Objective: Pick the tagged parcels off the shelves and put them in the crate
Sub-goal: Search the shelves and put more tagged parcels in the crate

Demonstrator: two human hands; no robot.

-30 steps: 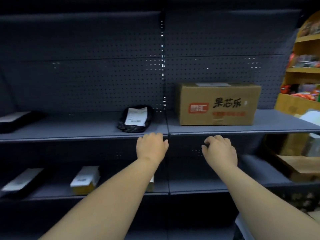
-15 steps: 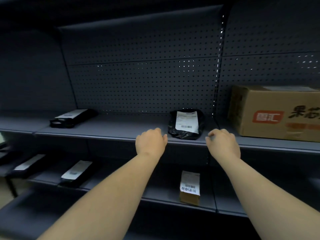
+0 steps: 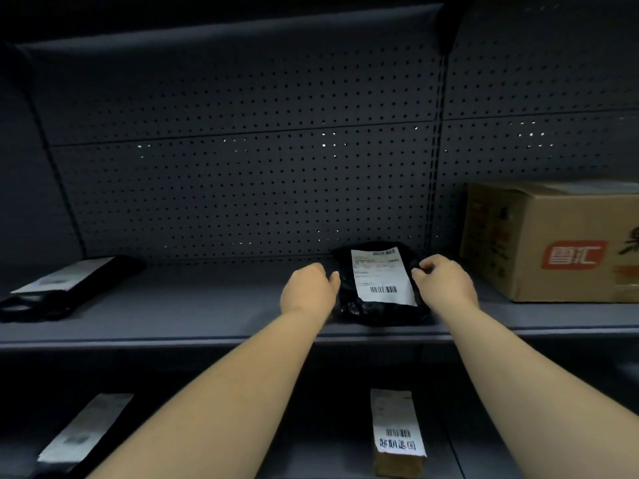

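Both hands, left (image 3: 307,288) and right (image 3: 444,283), reach forward, fingers curled onto the black parcel's (image 3: 377,305) sides.

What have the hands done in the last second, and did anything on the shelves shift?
Both hands reached forward from the shelf's front edge to the black parcel. The left hand now sits against its left side, and the right hand curls over its right edge; a firm hold can't be confirmed. The view also swung left. The parcel lies where it did on the shelf, as does the cardboard box.
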